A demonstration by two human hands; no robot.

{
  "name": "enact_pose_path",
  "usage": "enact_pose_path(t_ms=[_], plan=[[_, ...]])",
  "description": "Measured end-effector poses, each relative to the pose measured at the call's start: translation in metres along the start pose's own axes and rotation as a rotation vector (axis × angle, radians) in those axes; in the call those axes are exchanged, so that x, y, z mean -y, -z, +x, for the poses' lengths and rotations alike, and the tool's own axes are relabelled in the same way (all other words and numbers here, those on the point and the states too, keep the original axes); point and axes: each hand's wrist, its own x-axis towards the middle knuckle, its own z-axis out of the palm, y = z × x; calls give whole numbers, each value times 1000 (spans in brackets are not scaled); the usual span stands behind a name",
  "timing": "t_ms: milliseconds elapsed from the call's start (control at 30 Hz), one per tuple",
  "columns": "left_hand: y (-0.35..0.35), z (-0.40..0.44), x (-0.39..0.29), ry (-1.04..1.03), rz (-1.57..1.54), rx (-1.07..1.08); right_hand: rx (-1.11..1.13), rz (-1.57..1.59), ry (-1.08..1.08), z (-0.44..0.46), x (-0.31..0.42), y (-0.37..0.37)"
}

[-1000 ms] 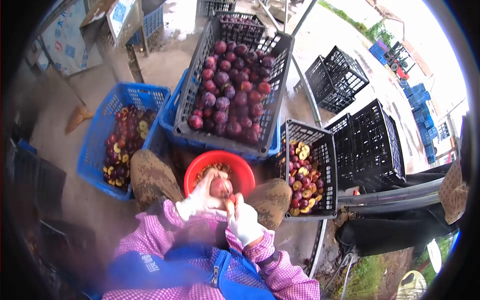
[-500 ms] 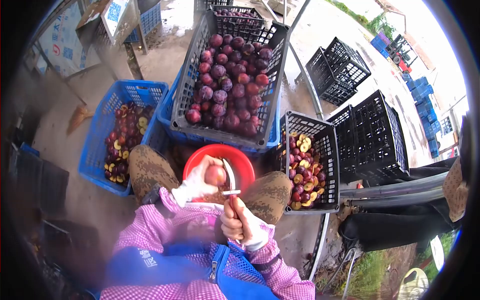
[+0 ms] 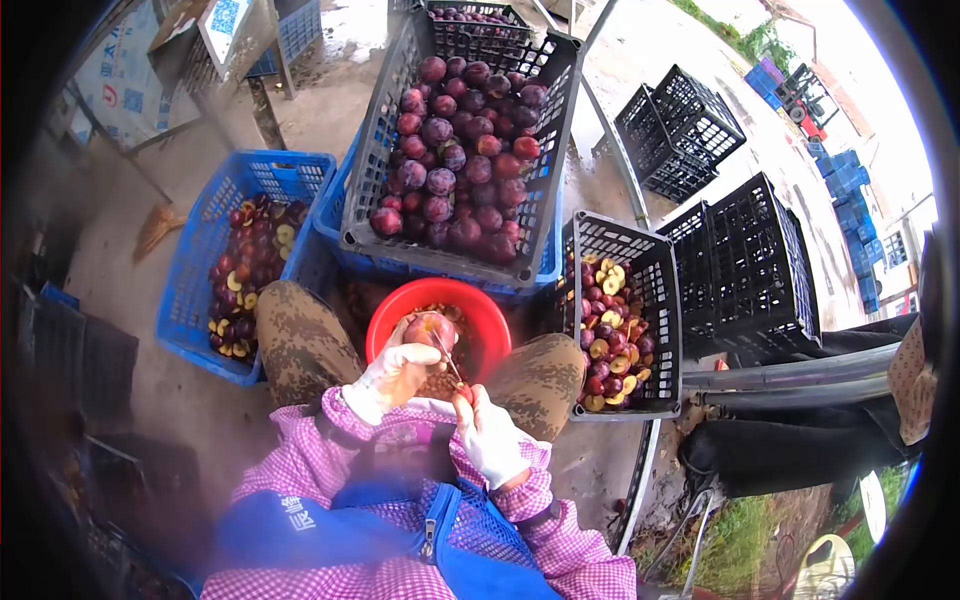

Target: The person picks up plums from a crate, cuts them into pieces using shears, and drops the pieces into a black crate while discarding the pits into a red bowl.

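My left hand holds a reddish plum over the red bowl. My right hand grips the red handle of a knife, whose thin blade touches the plum. Both hands wear whitish gloves with some fingers bare. Brown bits lie inside the bowl, between my knees. Beyond the bowl, a tilted black crate of whole plums rests on a blue crate.
At left stands a blue crate of cut plums; at right, a black crate holds more. Empty black crates stand farther right. Beside them is another person's dark-clothed leg. A metal bar runs along the floor.
The knife blade has swung from upright beside the plum to lying against it. My right hand has turned, and my left hand's grip on the plum has shifted.
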Motion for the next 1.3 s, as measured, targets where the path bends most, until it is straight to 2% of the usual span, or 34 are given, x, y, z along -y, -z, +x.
enact_pose_path(t_ms=[67, 133, 200, 267, 300, 367, 400, 467, 500, 533, 633, 700, 733, 800, 833, 867, 933, 967, 1000, 1033, 1067, 1133, 1200, 1233, 1267, 1300], plan=[[-4, 2, 3, -14, 18, 4, 7, -22, -8, 2, -5, -4], [-8, 4, 6, -123, 94, 207, 9, -87, 32, 4, -13, -11], [-8, 2, 10, -106, 53, 202, 37, -64, 4, 7, -16, -10], [0, 1, 9, 4, 140, 61, 63, -38, -25, 9, -17, -8], [1, 2, 12, 11, 141, 60, 75, 44, -4, 9, -19, -6], [-2, 5, 17, -541, 965, -235, 86, 131, 15, 9, -16, -7], [4, 7, 19, -538, 970, -232, 45, 91, 36, 9, -11, -10], [9, 11, 24, -405, 608, -131, -5, 54, 51, 12, -8, -21], [10, 10, 30, -195, 257, -115, -64, -19, 60, 16, -14, -31], [2, 7, 34, -178, 46, -104, -119, -90, 66, 19, -17, -36], [4, 7, 27, -98, 54, -105, -117, -60, 110, 18, -22, -29], [-4, 8, 17, -387, 566, -98, -97, -38, 103, 13, -7, -20], [-7, 7, 15, -385, 571, -96, -62, -6, 62, 10, 5, -17], [-13, 6, 12, -388, 520, -85, -35, 31, 20, 10, 7, -22], [1, 14, 22, -233, 316, -100, -95, -54, 39, 14, -1, -34], [-22, 6, 25, -228, 47, -91, -155, -140, 58, 18, -7, -42], [-14, 14, 28, -11, -176, -116, -208, -216, 78, 21, -12, -42], [-16, 14, 26, -8, -169, -114, -201, -164, 90, 20, -10, -37], [-18, 11, 24, -70, -36, -113, -194, -111, 95, 17, -6, -33], [-23, 10, 21, -133, 94, -111, -154, -23, 6, 15, 1, -26], [-22, 14, 20, -363, 390, -111, -157, -22, 3, 13, 8, -22], [-19, 13, 13, -472, 580, -23, -114, 53, 9, 10, 17, -19], [-22, 9, 22, -152, 194, -120, -154, 65, 23, 18, -2, -38], [-20, 15, 26, -66, -47, -82, -136, -54, -3, 23, -4, -38], [-16, 14, 27, -65, -44, -82, -113, -171, -30, 26, -5, -38], [-12, 12, 26, -58, 17, -71, -99, -129, -31, 24, -7, -37]])
